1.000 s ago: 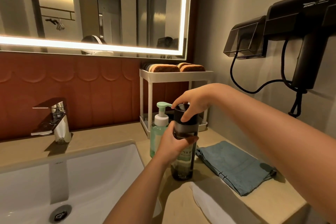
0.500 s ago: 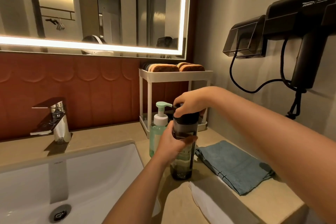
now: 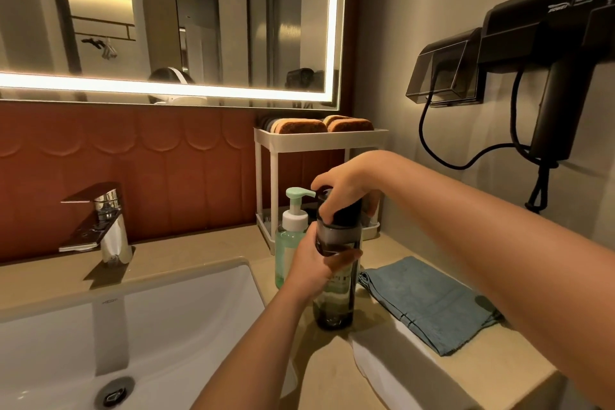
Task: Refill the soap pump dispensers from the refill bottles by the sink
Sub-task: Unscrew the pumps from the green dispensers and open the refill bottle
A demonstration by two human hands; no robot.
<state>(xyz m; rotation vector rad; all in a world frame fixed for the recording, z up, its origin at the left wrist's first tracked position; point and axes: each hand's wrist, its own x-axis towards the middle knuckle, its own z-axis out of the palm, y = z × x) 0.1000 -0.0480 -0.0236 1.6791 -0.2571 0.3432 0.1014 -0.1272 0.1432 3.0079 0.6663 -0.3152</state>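
A tall dark translucent bottle (image 3: 335, 303) stands upright on the beige counter (image 3: 199, 250) right of the sink. My left hand (image 3: 312, 263) grips its body around the middle. My right hand (image 3: 346, 186) curls over its black cap (image 3: 346, 215) from above. Just behind it to the left stands a pale green pump dispenser (image 3: 289, 240) with a white collar and mint pump head, untouched.
A white basin (image 3: 83, 336) and chrome tap (image 3: 103, 223) lie to the left. A folded blue cloth (image 3: 429, 303) and a white cloth (image 3: 382, 363) lie right of the bottle. A white two-tier rack (image 3: 319, 140) stands behind. A black hair dryer (image 3: 559, 76) hangs on the wall.
My right hand's fingers have shifted round the cap, closing lower over it. The bottle and my left hand have stayed in place.
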